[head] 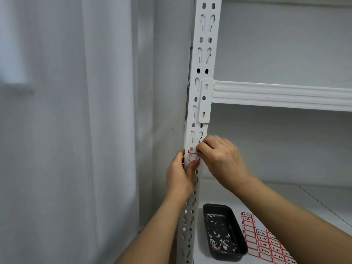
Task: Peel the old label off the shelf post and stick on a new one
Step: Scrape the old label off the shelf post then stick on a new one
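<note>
A white slotted shelf post (204, 60) runs top to bottom through the middle of the view. A white label with a red border (192, 156) is stuck on it at mid height, only its upper left corner and middle showing. My left hand (180, 174) grips the post from the left, thumb lying across the label's lower edge. My right hand (222, 159) comes in from the right, its curled fingertips pinching at the label's upper right edge. On the lower shelf lies a sheet of red-bordered labels (266, 242), some with handwriting.
A dark rectangular tray (237, 257) holding several small paper scraps stands on the lower shelf (297, 199) beside the post. A white shelf beam (282, 95) crosses to the right above my hands. A pale curtain (76, 130) hangs at the left.
</note>
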